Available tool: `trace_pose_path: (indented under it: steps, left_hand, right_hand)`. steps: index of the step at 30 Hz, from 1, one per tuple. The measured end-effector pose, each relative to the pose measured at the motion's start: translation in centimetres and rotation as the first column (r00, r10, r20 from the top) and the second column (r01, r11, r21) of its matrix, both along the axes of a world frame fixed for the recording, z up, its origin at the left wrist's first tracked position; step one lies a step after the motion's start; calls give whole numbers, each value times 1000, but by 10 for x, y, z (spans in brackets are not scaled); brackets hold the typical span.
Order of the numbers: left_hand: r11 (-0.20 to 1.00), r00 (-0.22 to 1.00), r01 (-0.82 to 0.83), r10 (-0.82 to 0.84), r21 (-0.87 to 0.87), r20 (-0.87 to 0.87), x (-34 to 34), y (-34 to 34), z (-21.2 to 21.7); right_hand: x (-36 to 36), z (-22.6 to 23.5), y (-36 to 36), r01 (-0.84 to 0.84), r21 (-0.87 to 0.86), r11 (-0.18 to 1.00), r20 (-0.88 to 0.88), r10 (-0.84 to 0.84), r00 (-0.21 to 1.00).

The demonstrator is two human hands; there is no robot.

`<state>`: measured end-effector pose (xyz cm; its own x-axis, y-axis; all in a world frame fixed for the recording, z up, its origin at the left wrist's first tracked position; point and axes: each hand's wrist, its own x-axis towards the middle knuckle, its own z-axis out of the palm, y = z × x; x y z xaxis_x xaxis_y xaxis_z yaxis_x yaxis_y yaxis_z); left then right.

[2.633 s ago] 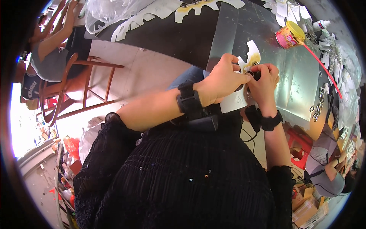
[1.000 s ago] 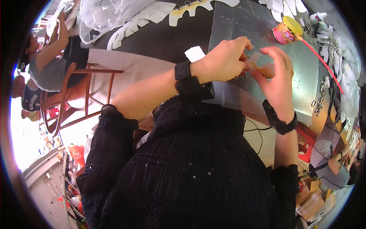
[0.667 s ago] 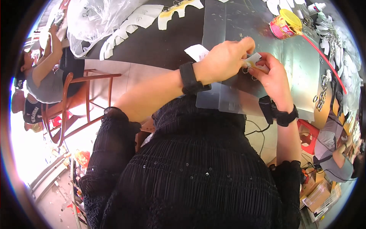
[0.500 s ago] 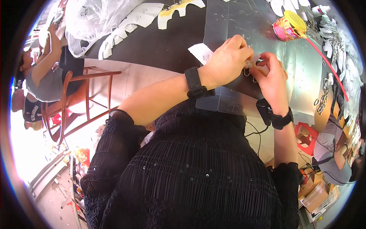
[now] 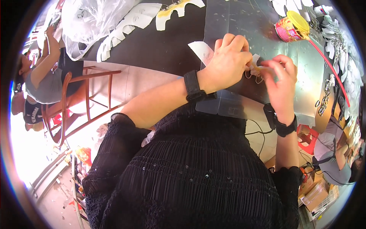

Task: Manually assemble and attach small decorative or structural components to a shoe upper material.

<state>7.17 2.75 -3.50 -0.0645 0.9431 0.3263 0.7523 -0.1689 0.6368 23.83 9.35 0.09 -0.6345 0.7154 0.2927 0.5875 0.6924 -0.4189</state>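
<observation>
My left hand (image 5: 230, 57) is closed on a white cut-out strip (image 5: 201, 50), whose pointed end sticks out to the left behind the knuckles. Small metal rings (image 5: 248, 74) hang from the strip's other part, just past the fingertips. My right hand (image 5: 282, 76) is right beside these rings, its thumb and forefinger blurred by motion. Whether it pinches the strip's edge cannot be told. Both hands are above a clear plastic sheet (image 5: 228, 95) on the dark table (image 5: 164, 47).
A tub with a yellow lid (image 5: 298, 22) and a red stick (image 5: 331, 63) stand at the right. More scalloped white strips (image 5: 127, 24) and a plastic bag (image 5: 93, 19) lie far left. Metal rings (image 5: 325, 97) lie at right. A wooden chair (image 5: 87, 97) and other people flank the table.
My right hand has moved a little right, away from my left, and its fingers have loosened around the strip. My left hand keeps its grip almost in place.
</observation>
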Motion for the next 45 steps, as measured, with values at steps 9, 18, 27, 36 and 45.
trace_pose_path:
  steps: [9, 18, 27, 36, 45]
  left_hand:
    - [984, 965, 97, -130, 150, 230, 4, 2, -12]
    - [975, 957, 113, -159, 191, 244, 3, 0, -14]
    - [977, 954, 139, -176, 165, 243, 1, 2, -14]
    - [989, 965, 83, -111, 124, 237, 7, 0, -11]
    - [984, 974, 40, -77, 171, 214, 8, -4, -18]
  right_hand:
    - [-19, -9, 2, -27, -454, 891, -80, -11, 997]
    - [-19, -11, 0, -184, -373, 909, -177, 125, 976]
    - [-14, -17, 1, -232, -334, 914, -175, 182, 968]
    - [-15, -21, 3, -134, -460, 878, -211, 38, 977]
    - [-20, -22, 2, -41, -432, 901, -152, -29, 988]
